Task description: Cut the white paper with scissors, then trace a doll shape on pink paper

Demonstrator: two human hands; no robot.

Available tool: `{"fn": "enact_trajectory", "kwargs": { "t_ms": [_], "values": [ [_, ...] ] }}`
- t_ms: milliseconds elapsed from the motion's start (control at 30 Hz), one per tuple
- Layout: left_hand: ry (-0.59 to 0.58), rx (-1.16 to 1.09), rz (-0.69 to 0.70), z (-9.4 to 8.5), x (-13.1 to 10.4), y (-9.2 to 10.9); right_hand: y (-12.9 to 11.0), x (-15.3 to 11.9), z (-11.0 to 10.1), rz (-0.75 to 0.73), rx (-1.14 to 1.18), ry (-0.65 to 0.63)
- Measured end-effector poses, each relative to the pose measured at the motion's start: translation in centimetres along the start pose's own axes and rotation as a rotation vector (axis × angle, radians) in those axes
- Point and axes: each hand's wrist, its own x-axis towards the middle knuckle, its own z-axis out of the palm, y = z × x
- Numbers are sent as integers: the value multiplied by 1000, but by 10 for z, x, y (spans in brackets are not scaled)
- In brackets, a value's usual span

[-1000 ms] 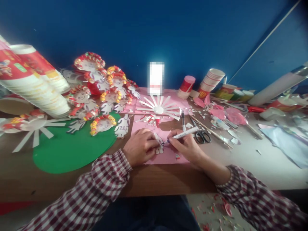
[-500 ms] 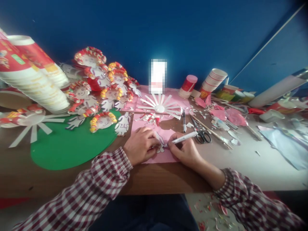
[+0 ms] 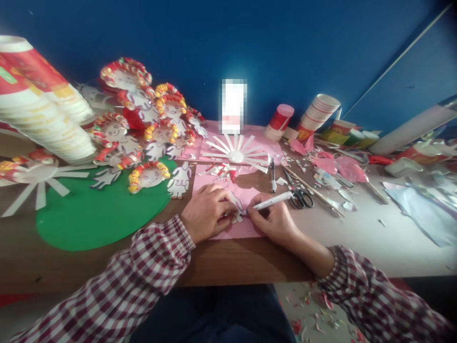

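Observation:
A small white paper cutout figure (image 3: 235,204) with dark outlines lies on the pink paper (image 3: 246,233). Fingers of my left hand (image 3: 210,212) press down on its left side and hide part of it. In my right hand (image 3: 273,219) is a white marker pen (image 3: 273,200), gripped near its lower end, with the tip against the cutout's right edge. Another outlined paper figure (image 3: 179,181) rests to the left, beside a doll head (image 3: 149,176) with red and yellow curled hair on the green sheet (image 3: 103,224).
Behind the hands sits a white paper sunburst of strips (image 3: 236,156). Black scissors (image 3: 302,198), a black pen (image 3: 273,176) and a thin stick (image 3: 314,192) lie right. Tall paper cup stacks (image 3: 46,124) lean at far left; more cups (image 3: 317,116) stand back right among pink scraps.
The whole view has shifted slightly. Both hands stay in nearly the same place at the cutout, with the marker's tip still at its edge.

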Motion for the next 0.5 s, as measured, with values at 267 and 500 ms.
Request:
{"fn": "enact_trajectory", "kwargs": {
  "t_ms": [267, 500],
  "values": [
    [18, 6, 8, 1, 0, -1, -1, 2, -1, -40, -66, 11],
    [30, 5, 23, 1, -1, -1, -1, 2, -1, -20, -82, 26]
  ]
}}
